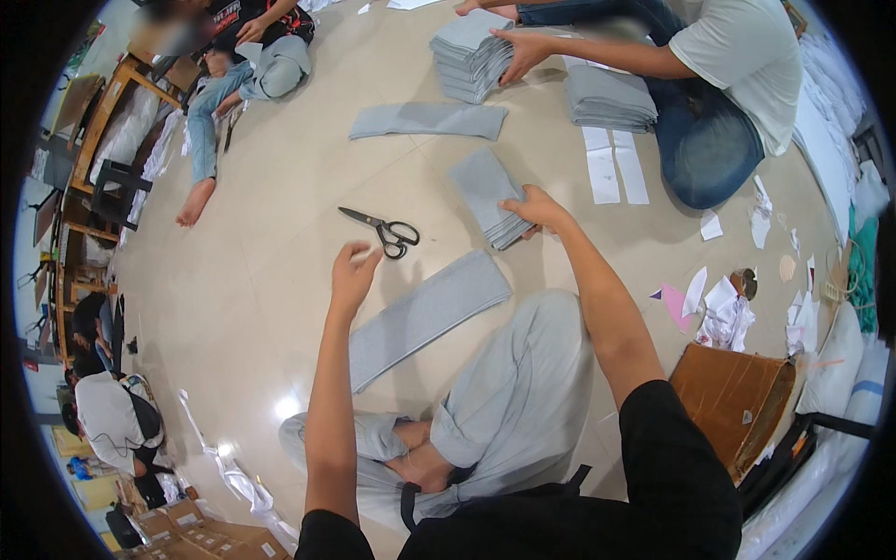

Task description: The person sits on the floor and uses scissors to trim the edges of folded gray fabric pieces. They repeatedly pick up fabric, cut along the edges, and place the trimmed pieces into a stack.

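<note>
My right hand (544, 211) grips the near right edge of a small stack of grey-blue folded fabric (487, 191), thumb on top and fingers underneath. My left hand (355, 273) is raised just left of the black scissors (385, 227), its fingers bent and smeared by motion, so whether it holds anything does not show. The scissors lie on the floor with blades toward the upper left. Between my forearms, a long folded strip of the same fabric (429, 313) lies slantwise. Farther off, another folded strip (427, 120) lies crosswise on the tiles.
At the upper right, a seated person's hand (530, 53) holds a tall fabric stack (469, 58); another stack (611, 97) sits beside it. White scraps and a brown cardboard box (733, 397) are to my right. Another person's bare foot (196, 203) rests at the upper left.
</note>
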Available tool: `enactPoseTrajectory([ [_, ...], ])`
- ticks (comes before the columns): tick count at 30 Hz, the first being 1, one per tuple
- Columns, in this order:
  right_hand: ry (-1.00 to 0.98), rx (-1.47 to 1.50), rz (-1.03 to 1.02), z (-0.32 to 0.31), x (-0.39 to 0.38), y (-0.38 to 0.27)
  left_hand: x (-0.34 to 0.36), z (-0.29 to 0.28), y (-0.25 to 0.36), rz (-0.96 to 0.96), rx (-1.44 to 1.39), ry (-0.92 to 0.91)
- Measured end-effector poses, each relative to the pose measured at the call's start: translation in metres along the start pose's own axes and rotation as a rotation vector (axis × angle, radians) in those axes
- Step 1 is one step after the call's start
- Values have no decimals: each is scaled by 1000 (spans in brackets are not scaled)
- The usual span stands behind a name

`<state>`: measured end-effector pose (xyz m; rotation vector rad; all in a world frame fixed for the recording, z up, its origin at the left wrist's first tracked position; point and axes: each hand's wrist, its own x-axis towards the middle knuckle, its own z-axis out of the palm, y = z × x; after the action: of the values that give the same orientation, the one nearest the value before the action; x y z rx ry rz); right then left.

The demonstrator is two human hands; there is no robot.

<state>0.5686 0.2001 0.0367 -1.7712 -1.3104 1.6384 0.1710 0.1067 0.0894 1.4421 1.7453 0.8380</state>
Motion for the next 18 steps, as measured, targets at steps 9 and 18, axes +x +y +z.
enactPoseTrajectory([
  [9,511,-776,-608,38,1,-26,-182,-84,-114,-195,-9,275],
  [18,296,-1255,-662,44,36,-1,-235,-91,-153,-327,-111,340],
])
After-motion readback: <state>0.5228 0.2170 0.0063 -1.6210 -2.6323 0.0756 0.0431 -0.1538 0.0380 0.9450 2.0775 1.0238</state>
